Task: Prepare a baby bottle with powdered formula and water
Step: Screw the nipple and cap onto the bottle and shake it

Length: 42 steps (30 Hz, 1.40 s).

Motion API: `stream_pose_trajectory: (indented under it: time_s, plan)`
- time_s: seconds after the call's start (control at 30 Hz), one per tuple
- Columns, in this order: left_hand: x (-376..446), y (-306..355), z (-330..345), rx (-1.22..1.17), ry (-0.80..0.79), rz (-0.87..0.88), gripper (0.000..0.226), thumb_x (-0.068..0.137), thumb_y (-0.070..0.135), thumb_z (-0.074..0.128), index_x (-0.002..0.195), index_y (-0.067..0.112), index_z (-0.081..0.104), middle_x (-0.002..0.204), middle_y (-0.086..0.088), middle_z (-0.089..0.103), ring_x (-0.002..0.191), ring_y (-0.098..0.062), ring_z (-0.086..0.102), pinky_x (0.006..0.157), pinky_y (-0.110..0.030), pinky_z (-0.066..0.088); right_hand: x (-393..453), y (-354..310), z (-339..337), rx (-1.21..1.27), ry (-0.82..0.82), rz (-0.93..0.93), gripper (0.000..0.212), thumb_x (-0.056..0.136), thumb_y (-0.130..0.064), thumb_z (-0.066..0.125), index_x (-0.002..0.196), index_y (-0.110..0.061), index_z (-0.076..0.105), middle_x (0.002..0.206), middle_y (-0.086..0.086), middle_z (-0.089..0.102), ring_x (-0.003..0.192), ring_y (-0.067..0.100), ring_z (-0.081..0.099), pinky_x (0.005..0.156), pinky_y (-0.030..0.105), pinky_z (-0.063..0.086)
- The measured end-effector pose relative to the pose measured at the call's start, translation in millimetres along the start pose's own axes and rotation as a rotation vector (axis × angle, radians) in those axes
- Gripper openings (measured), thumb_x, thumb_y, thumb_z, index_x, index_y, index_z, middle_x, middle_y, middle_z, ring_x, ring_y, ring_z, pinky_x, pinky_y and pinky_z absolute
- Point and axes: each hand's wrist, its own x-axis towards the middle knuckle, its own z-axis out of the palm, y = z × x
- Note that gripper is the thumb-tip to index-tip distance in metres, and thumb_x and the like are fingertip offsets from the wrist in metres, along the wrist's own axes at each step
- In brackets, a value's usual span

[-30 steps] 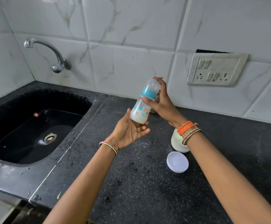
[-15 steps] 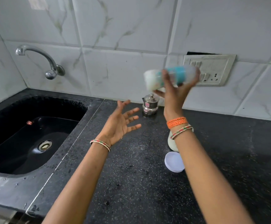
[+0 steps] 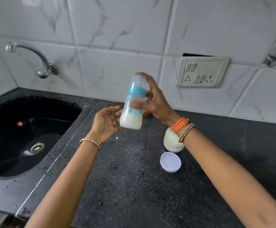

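Head view: the right hand [image 3: 152, 102] grips the capped baby bottle [image 3: 133, 104] of milky formula, nearly upright above the counter [image 3: 134, 186], likely for shaking. The left hand [image 3: 106, 123] waits open-palmed beside its base, apparently to steady it.

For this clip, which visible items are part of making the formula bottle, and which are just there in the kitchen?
Part of the job:
baby bottle, milky liquid inside, gripped by the right hand
left hand, open beside the bottle's base
formula jar, lid off
white lid on the counter

Just there:
tap
sink
switch panel
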Motion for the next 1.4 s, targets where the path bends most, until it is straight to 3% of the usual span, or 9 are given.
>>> stream_pose_trajectory:
  time_s: [0.1,0.23,0.33,0.6,0.73,0.87,0.97,1.1,1.4]
  plan:
    - [1,-3,-1,0.01,0.016,-0.009,0.025,0.09,0.028,0.042,0.09,0.018,0.065,0.089,0.002,0.068,0.075,-0.017,0.061,0.072,-0.035,0.051,7,2,-17,0.258,0.386,-0.012,0.08,0.068,-0.024,0.079,0.13,-0.033,0.03,0.119,0.006,0.051,0.098,0.025,0.064,0.067,0.048,0.058]
    - [6,-8,0,0.013,0.036,-0.025,0.02,0.088,0.028,0.045,0.09,0.017,0.062,0.089,0.001,0.066,0.073,-0.017,0.06,0.07,-0.035,0.051,1,12,-22,0.054,0.035,0.155,0.081,0.062,-0.025,0.079,0.132,-0.028,0.038,0.119,0.011,0.052,0.091,0.018,0.065,0.067,0.034,0.056]
    - [7,-8,3,0.014,0.051,-0.014,0.021,0.089,0.026,0.044,0.092,0.017,0.062,0.088,0.002,0.066,0.072,-0.017,0.059,0.07,-0.035,0.05,7,22,-32,0.24,0.399,0.153,0.074,0.07,-0.025,0.078,0.13,-0.027,0.035,0.116,0.008,0.054,0.093,0.024,0.064,0.063,0.041,0.057]
    - [4,-8,5,0.029,0.061,-0.016,0.018,0.086,0.022,0.045,0.091,0.016,0.061,0.083,0.002,0.065,0.067,-0.016,0.057,0.065,-0.033,0.049,13,29,-36,0.135,0.545,0.132,0.075,0.077,-0.022,0.076,0.135,-0.026,0.028,0.124,0.014,0.052,0.089,0.02,0.066,0.06,0.036,0.057]
    - [2,-8,3,0.043,0.055,-0.027,0.017,0.087,0.022,0.044,0.089,0.016,0.06,0.081,0.002,0.063,0.065,-0.015,0.056,0.062,-0.03,0.05,12,32,-26,-0.132,0.052,0.136,0.077,0.068,-0.016,0.081,0.132,-0.027,0.04,0.126,0.007,0.051,0.099,0.023,0.061,0.067,0.028,0.057]
    - [-2,-3,1,0.031,0.065,-0.015,0.017,0.087,0.021,0.044,0.09,0.016,0.06,0.08,0.002,0.064,0.064,-0.015,0.056,0.061,-0.031,0.05,17,30,-18,0.017,0.356,0.039,0.073,0.071,-0.02,0.079,0.128,-0.033,0.035,0.127,0.009,0.047,0.103,0.025,0.06,0.077,0.041,0.059]
    - [-5,-5,0,0.023,0.06,-0.028,0.018,0.087,0.022,0.044,0.089,0.015,0.06,0.08,0.002,0.063,0.063,-0.015,0.056,0.059,-0.03,0.051,15,25,-12,-0.143,0.001,0.098,0.074,0.07,-0.01,0.08,0.131,-0.023,0.04,0.125,0.007,0.049,0.098,0.022,0.06,0.071,0.028,0.058]
    - [-9,-5,0,0.018,0.069,-0.011,0.018,0.087,0.022,0.044,0.09,0.016,0.06,0.079,0.003,0.064,0.062,-0.014,0.057,0.06,-0.03,0.05,17,20,-10,-0.018,0.328,0.023,0.071,0.073,-0.019,0.075,0.129,-0.034,0.034,0.133,0.017,0.045,0.104,0.028,0.06,0.069,0.031,0.058]
    - [-14,-9,7,0.049,-0.05,-0.037,0.023,0.089,0.031,0.047,0.099,0.015,0.059,0.095,-0.002,0.061,0.073,-0.016,0.059,0.066,-0.034,0.052,23,-5,-7,-0.316,0.13,-0.011,0.088,0.068,-0.025,0.083,0.14,-0.02,0.032,0.118,-0.005,0.053,0.105,0.02,0.061,0.08,0.04,0.058]
